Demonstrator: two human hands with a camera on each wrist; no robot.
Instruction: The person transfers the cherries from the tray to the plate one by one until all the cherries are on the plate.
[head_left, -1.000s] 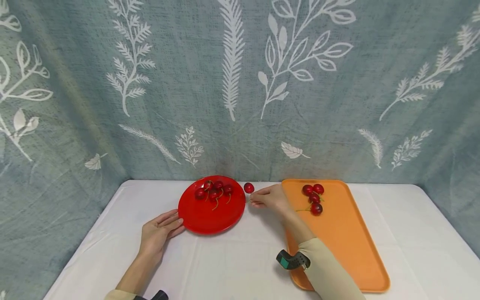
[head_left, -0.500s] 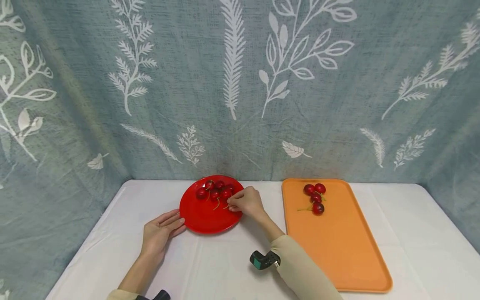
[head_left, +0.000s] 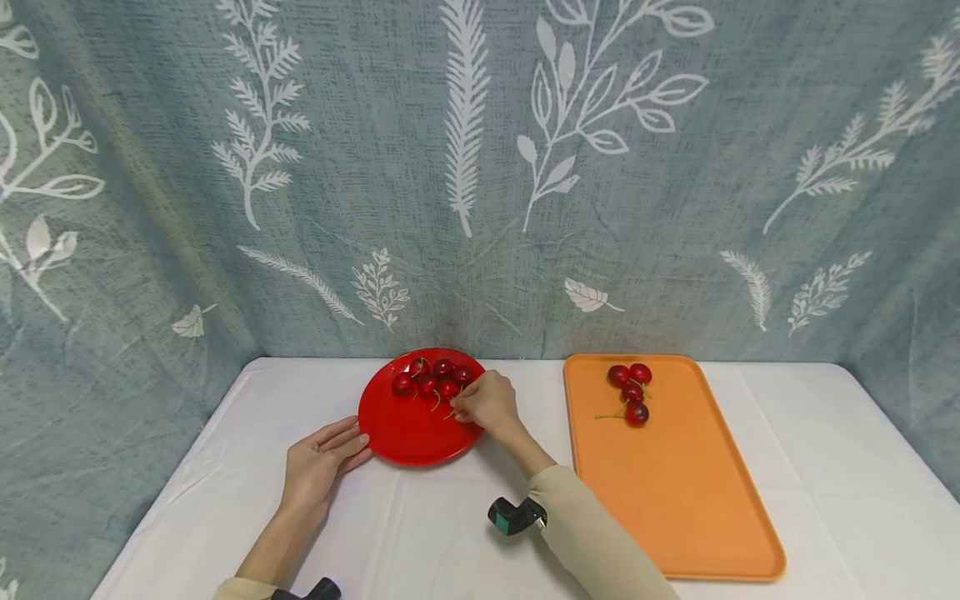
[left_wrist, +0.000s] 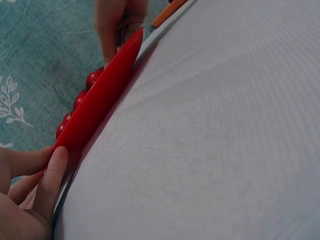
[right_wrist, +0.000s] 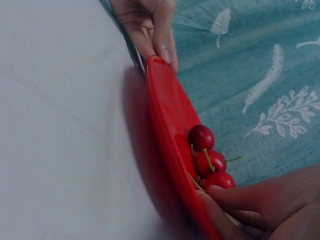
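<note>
On the red plate (head_left: 420, 437), several dark red cherries (head_left: 402, 384) with green stems lie grouped toward the back. My left hand (head_left: 311, 475) grips the plate's left rim; in the left wrist view, the thumb and fingers (left_wrist: 50, 185) are at the plate's edge (left_wrist: 95, 112). Over the right side of the plate, my right hand (head_left: 491, 406) pinches a thin cherry stem with thumb and forefinger. Cherries (right_wrist: 201, 138) sit right beside those fingertips (right_wrist: 207, 194) in the right wrist view. The hand partly hides what is beneath it.
An orange tray (head_left: 675, 500) stands to the right on the white-covered table (head_left: 420, 533), with several cherries (head_left: 637, 414) near its back end. A patterned blue-green curtain (head_left: 480, 275) hangs right behind the table.
My right hand has moved left from the gap between plate and tray to over the plate, bringing a cherry that was outside the rim. My left hand has stayed on the rim.
</note>
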